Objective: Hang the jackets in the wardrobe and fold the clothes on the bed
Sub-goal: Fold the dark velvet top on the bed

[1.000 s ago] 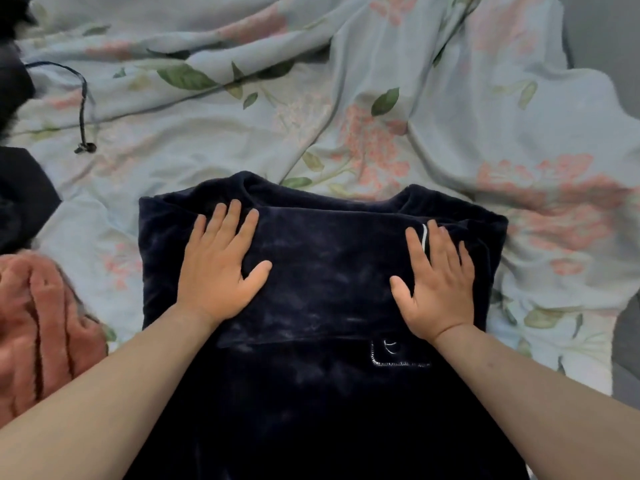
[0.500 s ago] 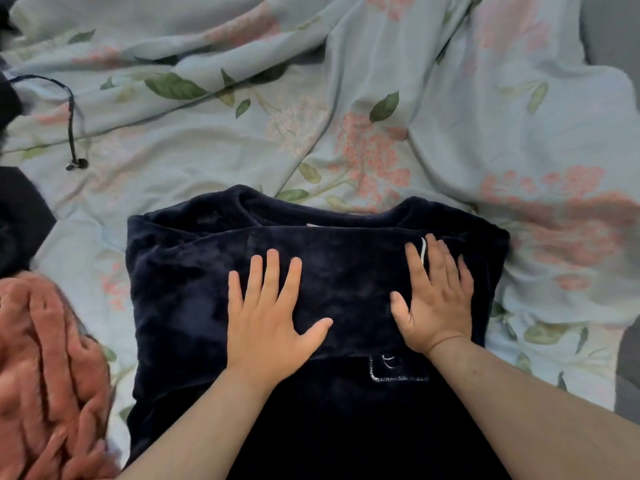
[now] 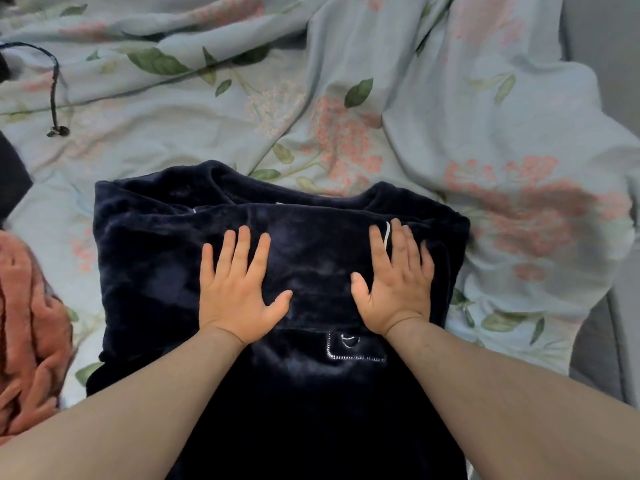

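Note:
A dark navy fleece top (image 3: 156, 258) lies partly folded on the bed, its sides turned in and its neckline at the far edge. A stitched pocket outline (image 3: 356, 348) shows near its middle. My left hand (image 3: 239, 292) lies flat on the fabric, fingers spread, just left of centre. My right hand (image 3: 398, 285) presses flat on the right part, fingers apart beside a short white stripe. Neither hand grips anything.
The floral light-blue bedsheet (image 3: 450, 133) is rumpled around the top. A salmon-pink fluffy garment (image 3: 31, 334) lies at the left edge. A dark cord (image 3: 55, 98) and dark cloth (image 3: 14, 174) sit at the far left. A grey edge (image 3: 602, 334) runs along the right.
My left hand slid rightward across the navy top, from its left part toward the centre. My right hand stayed flat on the right side.

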{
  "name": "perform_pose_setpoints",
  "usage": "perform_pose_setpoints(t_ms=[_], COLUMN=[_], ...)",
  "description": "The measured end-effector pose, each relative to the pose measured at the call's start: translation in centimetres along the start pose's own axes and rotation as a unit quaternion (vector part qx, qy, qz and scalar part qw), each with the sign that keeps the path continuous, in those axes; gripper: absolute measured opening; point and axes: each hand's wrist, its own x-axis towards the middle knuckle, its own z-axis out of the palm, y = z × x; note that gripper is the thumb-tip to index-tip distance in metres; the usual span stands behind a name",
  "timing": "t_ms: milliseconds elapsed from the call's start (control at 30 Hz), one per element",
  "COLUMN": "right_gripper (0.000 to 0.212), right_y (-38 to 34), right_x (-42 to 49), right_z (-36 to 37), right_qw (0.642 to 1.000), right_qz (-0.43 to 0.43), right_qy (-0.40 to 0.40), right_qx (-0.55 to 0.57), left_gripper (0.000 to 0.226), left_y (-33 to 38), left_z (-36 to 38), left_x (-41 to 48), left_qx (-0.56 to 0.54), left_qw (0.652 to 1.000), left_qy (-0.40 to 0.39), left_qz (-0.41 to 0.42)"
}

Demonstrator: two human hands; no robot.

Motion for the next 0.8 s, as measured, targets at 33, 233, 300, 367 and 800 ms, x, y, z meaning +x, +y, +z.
perform_pose_setpoints(t_ms=[33, 233, 300, 367, 800], right_gripper=[0.080, 0.077, 0.077, 0.077, 0.074], right_y=[0.0, 0.2, 0.1, 0.0, -0.6], right_x=[0.0, 0.1, 0.1, 0.0, -0.9], right_z=[0.0, 0.2, 0.2, 0.2, -1.4], right_qw=[1.000, 1.000, 1.000, 1.000, 0.999], right_qz=[0.000, -0.007, -0.008, -0.006, -0.008], right_qy=[0.000, 0.012, 0.010, 0.009, 0.033], right_qx=[-0.002, -0.005, -0.008, -0.007, -0.006], left_gripper=[0.094, 0.092, 0.092, 0.092, 0.089], left_y=[0.0, 0.1, 0.0, 0.0, -0.1], left_z=[0.0, -0.2, -0.1, 0.1, 0.4], left_x=[0.0, 0.1, 0.1, 0.0, 0.2], left_qx=[0.001, -0.002, 0.003, 0.003, -0.018], left_qw=[1.000, 1.000, 1.000, 1.000, 1.000], left_qy=[-0.002, -0.005, -0.003, 0.002, 0.009], left_qz=[0.000, 0.004, 0.004, 0.006, 0.002])
